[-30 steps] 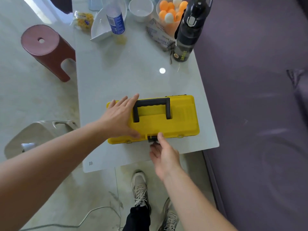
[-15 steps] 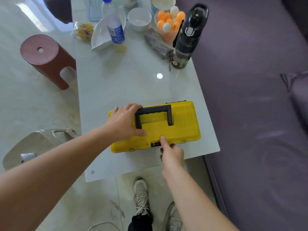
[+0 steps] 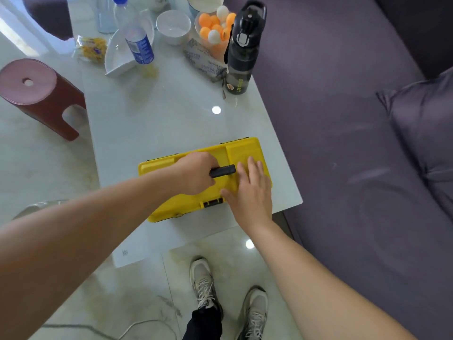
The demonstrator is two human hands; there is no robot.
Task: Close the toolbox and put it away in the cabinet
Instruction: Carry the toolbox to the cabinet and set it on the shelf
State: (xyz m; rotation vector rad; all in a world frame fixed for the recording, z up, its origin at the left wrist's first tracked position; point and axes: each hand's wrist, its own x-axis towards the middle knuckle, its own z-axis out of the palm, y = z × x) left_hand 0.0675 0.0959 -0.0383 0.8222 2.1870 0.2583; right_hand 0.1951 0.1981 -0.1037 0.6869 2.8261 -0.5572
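A yellow toolbox point(image 3: 245, 149) lies with its lid down on the near end of the white glass table point(image 3: 176, 119). Its black front latch point(image 3: 212, 203) faces me. My left hand point(image 3: 196, 173) is curled around the black handle point(image 3: 224, 171) on the lid. My right hand point(image 3: 250, 192) rests flat, fingers spread, on the right part of the lid beside the handle. No cabinet is in view.
A black sports bottle point(image 3: 242, 47), a bowl of orange and white balls point(image 3: 213, 28), a white bowl point(image 3: 174, 25), a water bottle point(image 3: 134, 38) and a snack packet point(image 3: 92, 47) crowd the table's far end. A red stool point(image 3: 36, 94) stands left, a purple sofa point(image 3: 355, 143) right.
My left hand moved from lying flat on the lid's left part to gripping the handle. My right hand left the front latch and came up onto the right side of the lid.
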